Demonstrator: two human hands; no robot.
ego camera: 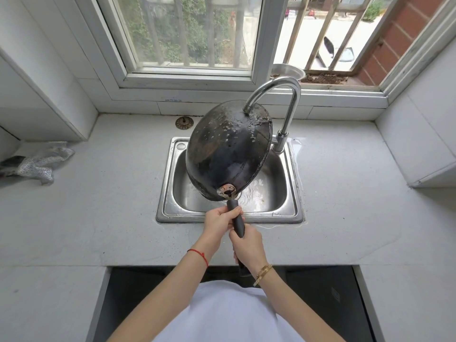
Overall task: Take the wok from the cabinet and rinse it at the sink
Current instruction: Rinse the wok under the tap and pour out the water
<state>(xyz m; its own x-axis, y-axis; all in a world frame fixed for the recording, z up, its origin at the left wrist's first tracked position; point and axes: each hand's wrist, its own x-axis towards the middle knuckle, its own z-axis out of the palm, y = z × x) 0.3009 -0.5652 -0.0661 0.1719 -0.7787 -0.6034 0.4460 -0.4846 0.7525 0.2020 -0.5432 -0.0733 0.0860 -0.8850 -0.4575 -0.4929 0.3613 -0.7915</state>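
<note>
A black wok (228,150) hangs tilted over the steel sink (165,193), its wet, dark underside turned toward me. Its far rim sits under the spout of the curved chrome faucet (288,95). Water droplets run down the wok's outer surface, and water ripples in the sink basin below. Both hands hold the black handle (237,222). My left hand (220,222) grips it close to the wok. My right hand (248,245) grips it lower, nearer my body. The wok's inside is hidden.
A grey cloth (40,162) lies on the counter at far left. A round sink strainer (183,123) rests behind the sink by the wall. A metal bowl (287,71) stands on the window sill. Water pools on the counter right of the faucet.
</note>
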